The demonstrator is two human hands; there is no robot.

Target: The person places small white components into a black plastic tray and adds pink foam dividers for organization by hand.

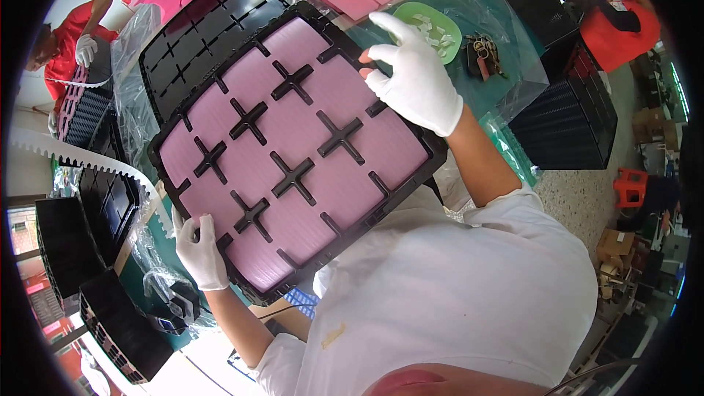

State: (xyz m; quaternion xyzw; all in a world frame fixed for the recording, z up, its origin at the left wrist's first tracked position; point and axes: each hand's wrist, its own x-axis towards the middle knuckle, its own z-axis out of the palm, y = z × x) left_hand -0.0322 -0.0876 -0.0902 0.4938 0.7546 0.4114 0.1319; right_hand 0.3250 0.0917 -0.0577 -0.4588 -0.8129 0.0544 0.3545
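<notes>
L hand [199, 253], in a white cloth glove, is closed on the lower-left edge of a black plastic tray [438, 150] w/ rounded corners. R hand [418, 73], same kind of glove w/ two bare fingertips showing, is spread open over the tray's upper-right edge; can't tell if it touches. Tray lies tilted in front of the person's white shirt [469, 286]; inside, a smooth pink sheet [301, 125] shows around black cross-shaped dividers [293, 177]. Just behind: a 2nd black tray [198, 37]. Near R hand: a green bowl [449, 18] of small white pcs, plus a bunch of keys [480, 51]. Far L, a co-worker in red [66, 51].
</notes>
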